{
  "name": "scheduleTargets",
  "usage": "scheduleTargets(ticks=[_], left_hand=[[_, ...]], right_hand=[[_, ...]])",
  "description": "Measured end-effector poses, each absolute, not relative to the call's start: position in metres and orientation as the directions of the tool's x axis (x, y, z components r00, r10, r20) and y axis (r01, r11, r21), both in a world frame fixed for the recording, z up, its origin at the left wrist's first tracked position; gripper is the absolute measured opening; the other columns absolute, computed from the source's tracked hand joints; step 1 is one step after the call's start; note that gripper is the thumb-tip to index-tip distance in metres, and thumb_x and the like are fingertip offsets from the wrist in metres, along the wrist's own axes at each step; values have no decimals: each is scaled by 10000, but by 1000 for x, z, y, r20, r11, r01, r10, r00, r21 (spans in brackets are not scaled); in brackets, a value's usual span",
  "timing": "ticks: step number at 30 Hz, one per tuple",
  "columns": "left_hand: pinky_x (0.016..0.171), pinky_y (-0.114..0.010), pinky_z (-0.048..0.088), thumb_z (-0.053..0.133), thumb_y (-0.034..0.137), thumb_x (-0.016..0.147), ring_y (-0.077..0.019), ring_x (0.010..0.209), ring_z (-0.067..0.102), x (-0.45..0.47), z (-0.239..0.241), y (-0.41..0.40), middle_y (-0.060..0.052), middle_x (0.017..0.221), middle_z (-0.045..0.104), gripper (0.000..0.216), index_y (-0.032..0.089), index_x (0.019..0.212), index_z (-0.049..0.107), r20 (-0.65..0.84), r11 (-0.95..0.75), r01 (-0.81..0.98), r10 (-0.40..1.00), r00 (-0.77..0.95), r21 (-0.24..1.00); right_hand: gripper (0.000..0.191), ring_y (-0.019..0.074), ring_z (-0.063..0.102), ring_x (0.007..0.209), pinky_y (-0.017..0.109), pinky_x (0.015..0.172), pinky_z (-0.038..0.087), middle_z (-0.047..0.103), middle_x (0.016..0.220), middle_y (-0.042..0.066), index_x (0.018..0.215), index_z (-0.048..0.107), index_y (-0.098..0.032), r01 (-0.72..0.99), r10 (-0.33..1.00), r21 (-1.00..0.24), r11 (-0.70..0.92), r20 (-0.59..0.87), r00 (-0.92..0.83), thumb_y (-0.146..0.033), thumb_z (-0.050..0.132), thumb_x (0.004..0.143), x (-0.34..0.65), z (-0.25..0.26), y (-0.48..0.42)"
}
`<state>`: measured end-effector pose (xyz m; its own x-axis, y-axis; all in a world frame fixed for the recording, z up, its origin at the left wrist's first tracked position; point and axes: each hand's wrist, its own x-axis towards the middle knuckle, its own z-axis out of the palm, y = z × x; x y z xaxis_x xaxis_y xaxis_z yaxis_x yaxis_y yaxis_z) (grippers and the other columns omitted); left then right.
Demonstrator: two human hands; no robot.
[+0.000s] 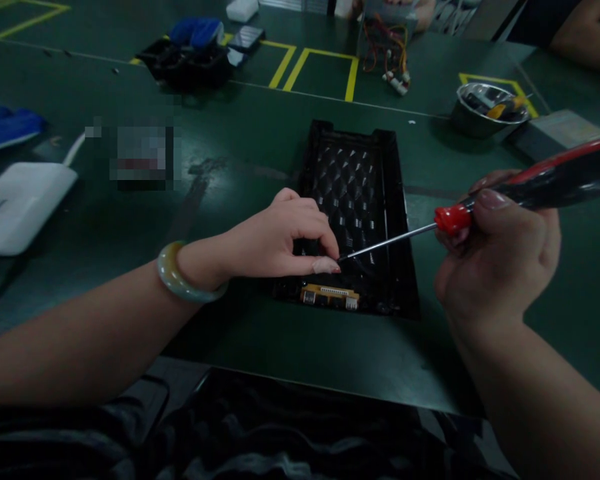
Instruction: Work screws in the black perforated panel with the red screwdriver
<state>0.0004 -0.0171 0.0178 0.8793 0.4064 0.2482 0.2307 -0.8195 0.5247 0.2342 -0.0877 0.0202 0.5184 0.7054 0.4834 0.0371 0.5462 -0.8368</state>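
Dark green worktop (260, 107), smooth and slightly shiny, is spreading beneath the black panel (350, 180), with yellow lines (351, 81) running beyond it. My right grip (500, 260) is clamping round the screwdriver (453, 220) to the right of the panel. My left grip (295, 233) is keeping thumb and forefinger together above the panel, right at the screwdriver's tip; whether they're pinching only that tip or some tiny piece too, I can't tell.

With the shaft slanting so low, I reckon any hard push could be sending the tip skidding into my fingers, or scraping the tan strip (330, 293) at the panel's near end. The panel could also be sliding on such a smooth top, since I'm seeing no clamp on it.

It's looking like hard plastic, oblong and raised at the edges, its bed glinting in diamond shapes. The screwdriver is showing a thin bright metal shaft and a fat red-and-black handle. Beyond the panel, to the right, a round shiny bowl (473, 123) is sitting; well to the panel's left, a smooth white box (27, 207) is lying.
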Motion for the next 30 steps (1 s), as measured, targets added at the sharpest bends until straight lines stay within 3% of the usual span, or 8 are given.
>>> scheduleTargets(ticks=[4,10,16,19,26,30], left_hand=[[934,-356,296,703,408,923,-164,886,639,2,18,-19,33,891,766,160,255,894,742,234,-777,267,465,854,569],[951,-347,319,699,357,922,-155,894,641,6,17,-23,43,917,763,110,252,918,729,169,-745,316,495,852,588],[932,-354,353,677,387,941,-168,914,644,7,19,-26,17,940,759,148,253,949,736,104,-725,335,487,867,602],[905,-355,350,661,388,956,-173,931,630,11,25,-31,14,931,745,156,254,943,739,83,-740,351,479,874,573],[909,-394,287,611,472,966,-205,1002,564,22,33,-44,8,968,693,231,295,986,758,-5,-761,470,523,852,447],[859,-394,276,637,424,947,-220,986,547,32,34,-48,-3,957,673,176,316,980,772,-47,-781,485,510,859,393]], right_hand=[[84,58,444,564,200,461,340,567,775,-34,819,636,-208,79,695,-810,582,545,470,-189,632,737,233,20,-90],[133,117,573,747,292,702,522,592,862,-28,890,605,-226,131,669,-778,614,601,437,-203,648,767,228,19,-95],[115,112,564,711,295,692,506,590,870,-45,927,598,-238,199,618,-686,699,721,313,-184,631,831,231,15,-94],[108,124,565,756,303,736,501,593,868,-33,922,589,-234,235,585,-653,719,753,303,-178,641,846,234,13,-93],[186,154,582,798,356,796,562,586,939,-6,970,572,-261,363,590,-676,641,737,330,-386,672,876,244,9,-94],[310,183,604,832,362,754,592,596,929,14,949,561,-264,343,654,-756,558,655,380,-470,760,828,245,13,-99]])
